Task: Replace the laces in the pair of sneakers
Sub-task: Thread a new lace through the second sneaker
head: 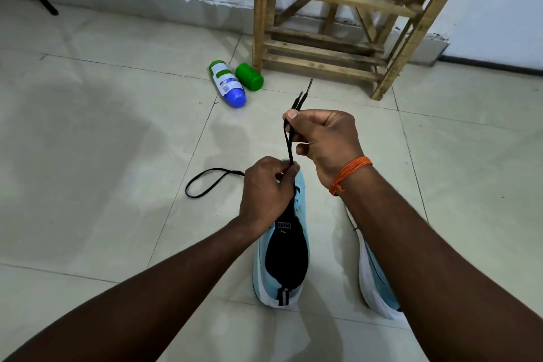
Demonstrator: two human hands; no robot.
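The right hand is held curled, its thumb pressed against the forefinger so that both strands of the black lace are pinched together just below their tips, which stick out toward 12 o'clock; the ends are probably being evened so that the two halves come out alike. At 7 o'clock from it, the left hand is closed in a pinch on the same strands where they rise from the front of the light blue sneaker; the lace is thereby kept taut between the hands, and the shoe, it is judged, is steadied. The sneaker is set upright on the tiled floor, heel toward 6 o'clock, so the eyelets can be reached from above; how many are threaded is hidden by the left hand. The second sneaker is laid at 3 o'clock of the first, partly covered by the right forearm. A loose black loop is seen on the floor at 9 o'clock of the left hand; whether it belongs to the held lace cannot be told.
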